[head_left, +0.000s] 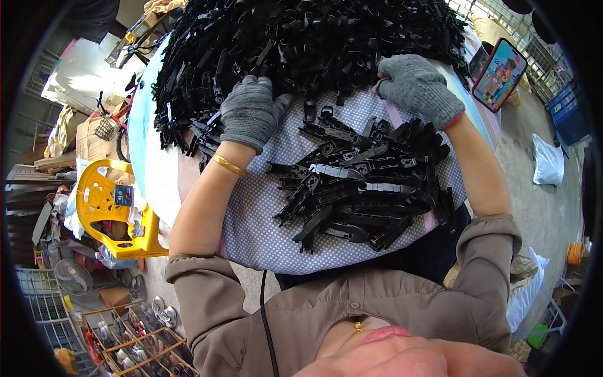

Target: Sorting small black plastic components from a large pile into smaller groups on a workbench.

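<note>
A big heap of slim black plastic parts point(301, 44) covers the far side of the table. My left hand point(251, 113), in a grey knit glove, rests at the heap's near edge, thumb spread from the fingers; the fingertips are hidden among the parts. My right hand point(418, 91), gloved alike, is at the heap's near right edge with fingers curled inward; what they hold, if anything, cannot be made out. Nearer to me, a smaller pile of long black clip-like plastic pieces point(364, 182) lies on the dotted grey cloth point(251, 232), between my forearms.
A phone point(499, 74) with a lit screen stands at the table's right edge. To the left are a yellow plastic chair point(119, 207), a fan point(73, 276) and a shoe rack point(135, 342). A white sack point(548, 160) and blue crates point(568, 113) stand at right. A black cable point(265, 314) hangs before me.
</note>
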Demonstrator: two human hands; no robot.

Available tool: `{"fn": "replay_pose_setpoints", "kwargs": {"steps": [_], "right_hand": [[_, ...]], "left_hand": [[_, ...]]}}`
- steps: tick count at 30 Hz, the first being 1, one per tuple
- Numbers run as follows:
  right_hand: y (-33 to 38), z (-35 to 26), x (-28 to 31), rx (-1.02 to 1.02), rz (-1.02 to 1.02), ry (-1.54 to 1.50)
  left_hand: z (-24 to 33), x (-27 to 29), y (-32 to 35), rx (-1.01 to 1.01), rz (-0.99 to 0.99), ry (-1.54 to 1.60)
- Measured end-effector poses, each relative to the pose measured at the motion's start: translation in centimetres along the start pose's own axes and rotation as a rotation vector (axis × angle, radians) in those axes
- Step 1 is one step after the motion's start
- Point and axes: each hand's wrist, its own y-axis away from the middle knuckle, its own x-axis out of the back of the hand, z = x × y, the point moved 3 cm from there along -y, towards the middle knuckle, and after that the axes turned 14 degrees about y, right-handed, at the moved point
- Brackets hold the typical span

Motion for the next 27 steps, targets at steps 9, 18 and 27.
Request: {"fn": "replay_pose_setpoints", "kwargs": {"steps": [9, 18, 27], "right_hand": [[0.7, -0.2, -1.4, 0.109, 0.04, -0.11], [1.1, -1.0, -1.9, 0.32, 0.181, -0.167], [1.2, -1.8, -1.0, 0.092, -0.121, -0.762]], "left_hand": [[-1.7, 2.1, 0.8, -0.103, -0.119, 0.412], [-0.1, 1.0, 0.9, -0.411, -0.102, -0.164], [2.0, 0.6, 1.6, -0.166, -0.336, 1.612]]}}
